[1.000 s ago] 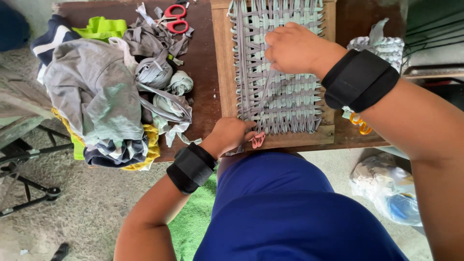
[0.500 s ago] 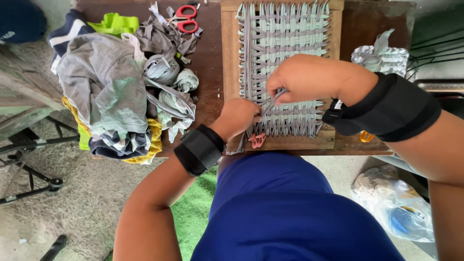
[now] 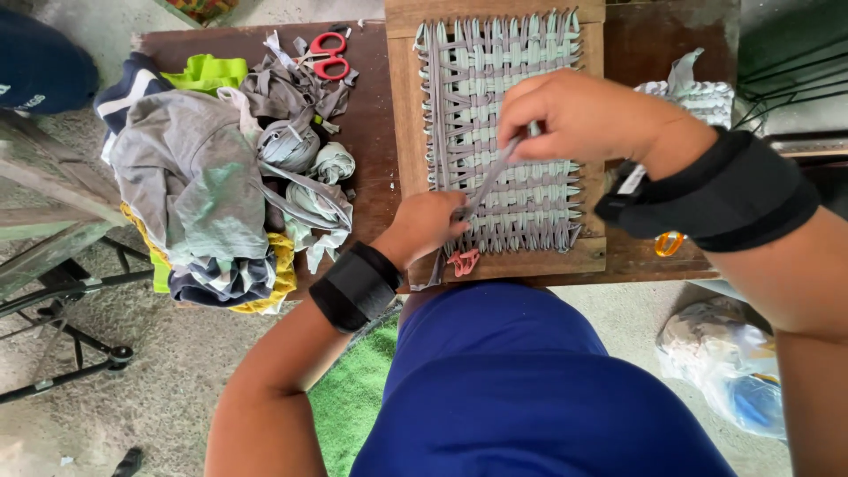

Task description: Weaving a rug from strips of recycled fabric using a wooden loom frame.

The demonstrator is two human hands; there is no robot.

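A wooden weaving frame (image 3: 402, 132) lies on a dark brown table, filled with a mat of grey and pale green fabric strips (image 3: 503, 88). My right hand (image 3: 574, 115) hovers over the middle of the mat and pinches a grey fabric strip (image 3: 490, 177) that runs down to my left hand. My left hand (image 3: 428, 225) rests on the frame's near left corner, fingers closed on the lower end of that strip. Both wrists wear black bands. A small pink piece (image 3: 462, 261) sits at the frame's near edge.
A heap of grey, yellow and striped cloth (image 3: 203, 194) with rolled grey strips (image 3: 291, 146) lies left of the frame. Red-handled scissors (image 3: 329, 55) lie at the table's far side. A finished woven piece (image 3: 698, 97) lies right. A plastic bag (image 3: 724, 371) sits on the floor.
My right hand has risen from the mat's lower part toward its middle, drawing the grey strip taut. My left hand has stayed at the near left corner.
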